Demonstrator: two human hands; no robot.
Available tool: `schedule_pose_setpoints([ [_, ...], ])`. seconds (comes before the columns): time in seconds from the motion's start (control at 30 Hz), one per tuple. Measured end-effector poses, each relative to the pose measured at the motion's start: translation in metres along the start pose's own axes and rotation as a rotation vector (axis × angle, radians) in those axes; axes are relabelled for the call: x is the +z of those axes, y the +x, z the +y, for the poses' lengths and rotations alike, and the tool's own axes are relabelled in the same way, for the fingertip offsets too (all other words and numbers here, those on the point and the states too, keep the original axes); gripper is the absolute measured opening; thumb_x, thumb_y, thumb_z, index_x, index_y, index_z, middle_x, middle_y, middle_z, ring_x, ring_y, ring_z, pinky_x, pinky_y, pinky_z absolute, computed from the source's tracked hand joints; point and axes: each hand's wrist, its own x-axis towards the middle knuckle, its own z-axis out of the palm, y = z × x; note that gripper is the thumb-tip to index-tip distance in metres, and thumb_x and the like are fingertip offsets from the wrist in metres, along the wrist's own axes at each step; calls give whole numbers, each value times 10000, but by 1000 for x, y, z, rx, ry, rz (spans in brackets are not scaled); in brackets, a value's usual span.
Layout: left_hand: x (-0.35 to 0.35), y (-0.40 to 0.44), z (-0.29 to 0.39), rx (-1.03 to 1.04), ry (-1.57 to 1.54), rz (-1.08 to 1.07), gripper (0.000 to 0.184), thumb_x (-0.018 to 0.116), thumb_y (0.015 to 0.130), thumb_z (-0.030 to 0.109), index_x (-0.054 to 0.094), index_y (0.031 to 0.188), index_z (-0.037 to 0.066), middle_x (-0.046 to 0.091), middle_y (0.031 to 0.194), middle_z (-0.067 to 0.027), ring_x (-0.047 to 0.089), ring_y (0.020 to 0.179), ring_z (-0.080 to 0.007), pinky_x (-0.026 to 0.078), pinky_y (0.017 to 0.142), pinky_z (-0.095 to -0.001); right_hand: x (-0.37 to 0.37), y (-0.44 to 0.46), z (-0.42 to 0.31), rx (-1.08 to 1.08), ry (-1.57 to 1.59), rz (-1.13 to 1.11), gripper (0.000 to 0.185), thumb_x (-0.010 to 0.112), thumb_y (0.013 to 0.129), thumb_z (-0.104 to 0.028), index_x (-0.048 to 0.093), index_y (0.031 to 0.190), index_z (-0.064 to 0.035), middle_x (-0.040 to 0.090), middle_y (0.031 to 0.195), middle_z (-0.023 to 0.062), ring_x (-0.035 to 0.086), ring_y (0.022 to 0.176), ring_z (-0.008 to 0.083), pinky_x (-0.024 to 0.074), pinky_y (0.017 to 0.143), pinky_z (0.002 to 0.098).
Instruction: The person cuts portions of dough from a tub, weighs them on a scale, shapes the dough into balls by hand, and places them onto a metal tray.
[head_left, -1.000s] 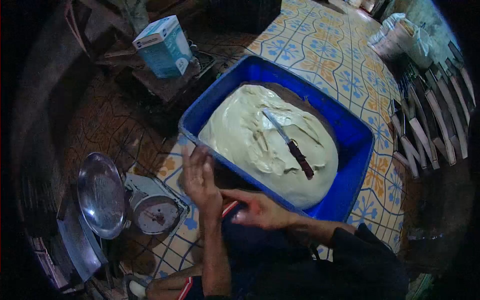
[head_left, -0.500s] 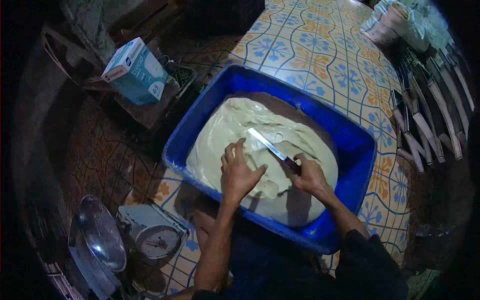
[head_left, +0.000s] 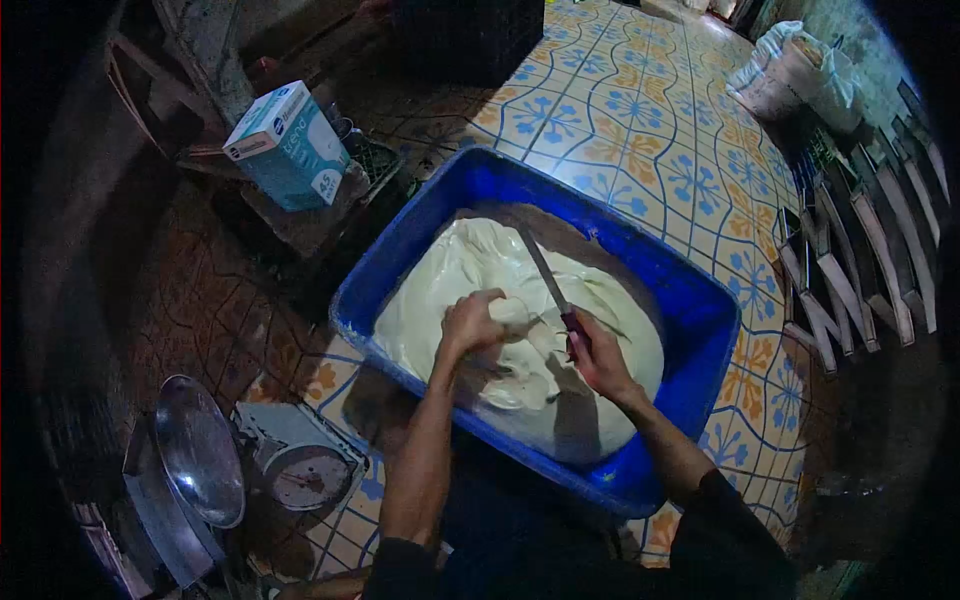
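Observation:
A large mass of pale dough (head_left: 455,265) fills much of a blue plastic tub (head_left: 700,340) on the floor. My left hand (head_left: 472,322) is closed round a lump of the dough, which bulges up beside the fingers. In my right hand (head_left: 600,352) is a knife (head_left: 543,268), gripped by its dark handle. Its long blade points up and away over the dough, and I cannot tell whether it touches the surface. A brownish layer (head_left: 600,235) shows along the far side of the dough.
A weighing scale (head_left: 305,465) and a metal pan (head_left: 200,450) stand at lower left. A blue and white box (head_left: 288,145) sits on a low stand beyond the tub. Long narrow metal pieces (head_left: 870,250) are heaped at right, below a white sack (head_left: 790,75). A dark crate (head_left: 468,40) is at the back.
My left hand has gone from spread fingers over the dough to a grip on a lump of it. The knife has swung to point more straight away from me.

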Motion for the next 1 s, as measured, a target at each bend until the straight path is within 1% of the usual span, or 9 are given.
schedule_pose_setpoints([
  [0.2, -27, -92, 26, -107, -395, 272, 483, 692, 598, 93, 646, 1075, 36, 684, 921, -183, 670, 844, -255, 511, 729, -352, 29, 16, -27, -82, -266, -251, 692, 481, 724, 60, 400, 1398, -75, 590, 746, 186, 609, 668, 241, 480, 647, 357],
  [0.37, -72, -113, 25, -11, -509, 402, 347, 667, 602, 6, 627, 945, -21, 661, 790, -124, 630, 740, -176, 497, 646, -319, 37, -40, -32, 16, -66, -439, 499, 441, 851, 11, 470, 1344, -60, 662, 946, 189, 603, 747, 208, 488, 730, 316],
  [0.43, -79, -124, 44, -13, -531, 454, 405, 751, 592, 99, 634, 960, -24, 662, 871, -234, 673, 830, -311, 499, 748, -367, 53, -41, -64, 90, 159, -367, 441, 457, 890, -30, 472, 1331, -45, 668, 986, 177, 590, 777, 181, 484, 749, 301],
  [0.5, -88, -129, 57, 34, -480, 482, 398, 752, 593, 56, 605, 953, -28, 665, 867, -216, 671, 827, -287, 503, 737, -359, 66, -15, -69, 17, 63, -435, 428, 471, 919, -74, 455, 1346, -47, 669, 1025, 160, 559, 767, 128, 474, 718, 286],
  [0.67, -130, -163, 63, 40, -616, 472, 424, 737, 584, 15, 567, 971, 6, 636, 868, -96, 602, 850, -155, 487, 778, -313, 55, -15, -51, -20, 77, -694, 423, 442, 968, -161, 427, 1383, -80, 529, 709, 26, 503, 665, 114, 446, 626, 278],
  [0.7, -133, -169, 57, 70, -560, 535, 415, 730, 584, 11, 567, 965, 6, 631, 874, -92, 594, 868, -143, 482, 787, -306, 32, -20, -93, 289, -12, -841, 432, 458, 971, -211, 432, 1388, -106, 609, 790, 46, 524, 673, 121, 453, 649, 291],
  [0.8, -166, -202, 57, 167, -440, 583, 482, 773, 606, 39, 554, 1033, -13, 644, 975, -182, 632, 930, -231, 497, 781, -333, 20, -59, -73, -180, 73, -1115, 436, 500, 958, -284, 467, 1367, -138, 674, 1035, 126, 623, 771, 172, 481, 749, 320],
  [0.9, -220, -261, 64, 161, -395, 600, 498, 774, 615, 89, 561, 1056, -2, 652, 977, -194, 642, 943, -278, 479, 829, -364, 28, -74, -92, -16, -83, -1039, 427, 493, 962, -278, 471, 1364, -137, 669, 1021, 129, 619, 784, 152, 481, 752, 310],
  [1.0, -245, -317, 34, 60, -139, 658, 504, 768, 632, 144, 575, 1079, 14, 659, 991, -199, 645, 958, -314, 426, 913, -429, 55, -67, -110, -75, -147, -829, 449, 503, 896, -61, 487, 1344, -85, 633, 877, 88, 536, 681, 94, 459, 655, 274],
])
